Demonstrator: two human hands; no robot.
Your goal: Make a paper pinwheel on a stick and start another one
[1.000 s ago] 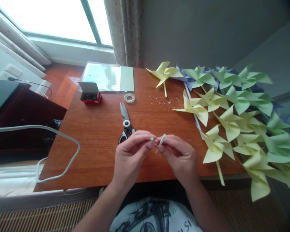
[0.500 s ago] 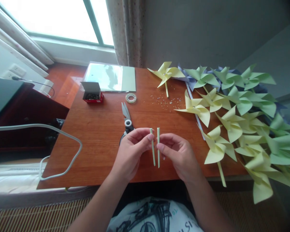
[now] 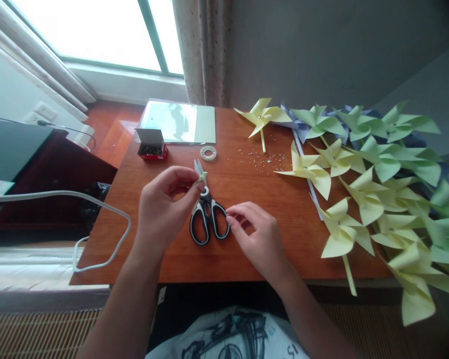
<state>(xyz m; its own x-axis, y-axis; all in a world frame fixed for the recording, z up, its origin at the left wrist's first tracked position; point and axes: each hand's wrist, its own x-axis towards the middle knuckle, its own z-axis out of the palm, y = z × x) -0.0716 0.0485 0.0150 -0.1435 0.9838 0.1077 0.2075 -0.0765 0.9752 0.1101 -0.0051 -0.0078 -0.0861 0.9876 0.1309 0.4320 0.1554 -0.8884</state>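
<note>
Moving apart from the right hand (image 3: 256,234), the left hand (image 3: 162,202) now pinches pale-green rolled paper (image 3: 204,175) above the black-and-white-handled metal scissors (image 3: 208,200) on the brown wooden surface (image 3: 250,187); the right fingers, narrowed, have reached the scissors, though their grip cannot be told

There are two hands, one left hand (image 3: 168,204) and one right hand (image 3: 258,234), above one counter (image 3: 247,264). It carries one pair of scissors (image 3: 206,200), one roll of tape (image 3: 202,154), one red box (image 3: 160,153) and one pack of paper (image 3: 205,124). Eight yellow pinwheels (image 3: 338,242), seven green pinwheels (image 3: 385,162) and two blue pinwheels (image 3: 301,133) can be made out, though they overlap toward the right and the true tallies may be higher. Off to the left are one white cord (image 3: 65,193) and two wall sockets (image 3: 45,111).
</note>
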